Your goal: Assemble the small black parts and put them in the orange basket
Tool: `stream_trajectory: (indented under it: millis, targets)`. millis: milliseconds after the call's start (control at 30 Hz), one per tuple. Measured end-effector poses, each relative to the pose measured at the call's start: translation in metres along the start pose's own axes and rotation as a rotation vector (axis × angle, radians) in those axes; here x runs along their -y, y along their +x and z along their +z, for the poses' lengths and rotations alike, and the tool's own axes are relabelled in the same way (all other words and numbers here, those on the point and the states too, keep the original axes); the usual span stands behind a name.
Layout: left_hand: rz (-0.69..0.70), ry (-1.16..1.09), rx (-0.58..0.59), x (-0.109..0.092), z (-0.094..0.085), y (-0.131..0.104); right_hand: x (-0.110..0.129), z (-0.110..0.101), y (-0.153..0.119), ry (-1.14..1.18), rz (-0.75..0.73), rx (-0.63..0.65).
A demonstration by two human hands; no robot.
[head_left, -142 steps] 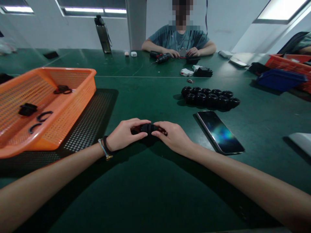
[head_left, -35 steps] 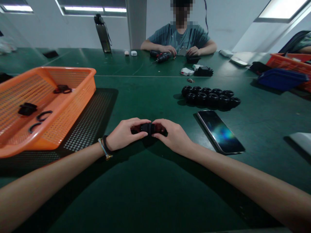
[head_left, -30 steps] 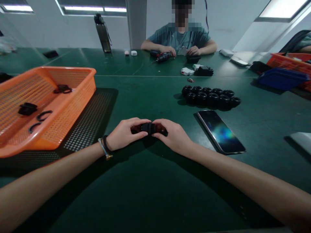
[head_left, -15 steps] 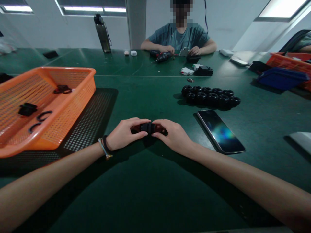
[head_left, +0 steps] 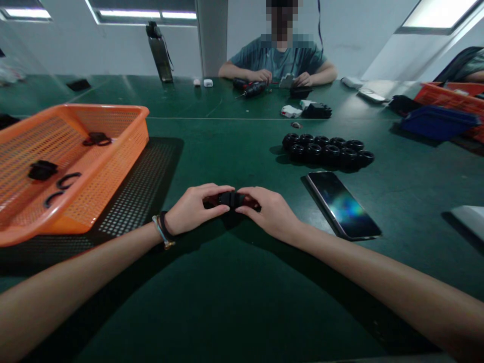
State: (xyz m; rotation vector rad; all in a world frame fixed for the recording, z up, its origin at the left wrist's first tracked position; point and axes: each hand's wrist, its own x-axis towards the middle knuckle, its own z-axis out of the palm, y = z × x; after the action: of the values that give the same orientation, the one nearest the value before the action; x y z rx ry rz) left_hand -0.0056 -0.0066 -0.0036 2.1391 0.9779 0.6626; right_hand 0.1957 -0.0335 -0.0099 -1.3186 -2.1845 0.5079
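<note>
The left hand (head_left: 194, 209) and the right hand (head_left: 270, 214) pinch a small black plastic part (head_left: 230, 200) between thumbs and fingers from opposite ends, to the left of the smartphone (head_left: 343, 204) and nearer the camera than the cluster of glossy black rings (head_left: 327, 150), which lies just beyond the phone. Well to the phone's left sits the orange perforated plastic basket (head_left: 124, 118) with a black block (head_left: 43, 170) inside, and farther beyond the phone lies a power drill (head_left: 254, 89).

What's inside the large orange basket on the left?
Orange basket: a black block, two dark rings, one more dark part farther back. Near wall may hide more; left end is out of frame.
</note>
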Motion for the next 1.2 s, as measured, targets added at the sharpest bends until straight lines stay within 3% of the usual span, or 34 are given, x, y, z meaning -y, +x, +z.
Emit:
stream_trajectory:
  millis: [800,1200]
  targets:
    - [0.005,-0.02,0.009,-0.0017,0.0,-0.0008,0.0003,-0.0005,0.0019,-0.068,0.003,0.049]
    - [0.002,-0.029,0.006,0.0001,0.0004,-0.0007,-0.0027,0.0015,-0.0019,0.015,-0.051,-0.039]
